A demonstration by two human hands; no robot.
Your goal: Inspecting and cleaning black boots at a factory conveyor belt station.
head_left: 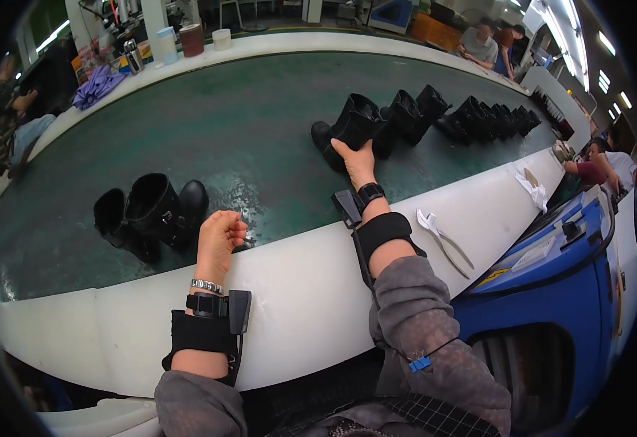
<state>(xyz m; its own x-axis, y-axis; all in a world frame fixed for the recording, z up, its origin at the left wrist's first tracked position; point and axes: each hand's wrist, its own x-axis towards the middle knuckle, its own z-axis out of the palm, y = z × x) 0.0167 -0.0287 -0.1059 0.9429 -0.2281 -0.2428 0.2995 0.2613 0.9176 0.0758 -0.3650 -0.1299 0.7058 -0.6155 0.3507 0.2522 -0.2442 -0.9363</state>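
Observation:
My right hand (357,162) grips the near side of a black ankle boot (355,122) standing on the green belt, its toe toward the left. More black boots (406,113) stand behind it in a row toward the far right. My left hand (222,237) hangs over the belt's near edge with its fingers curled in, nothing seen in them. Just left of that hand are two black boots (151,207) with buckles, standing close together; the toe of one (193,200) points toward the hand.
Pliers with pale handles (444,244) lie on the white ledge (297,291) at my right, near a white cloth or glove (533,189). A blue machine (522,320) stands below. Cups and a purple cloth (99,87) sit along the far ledge. Several people work around the belt.

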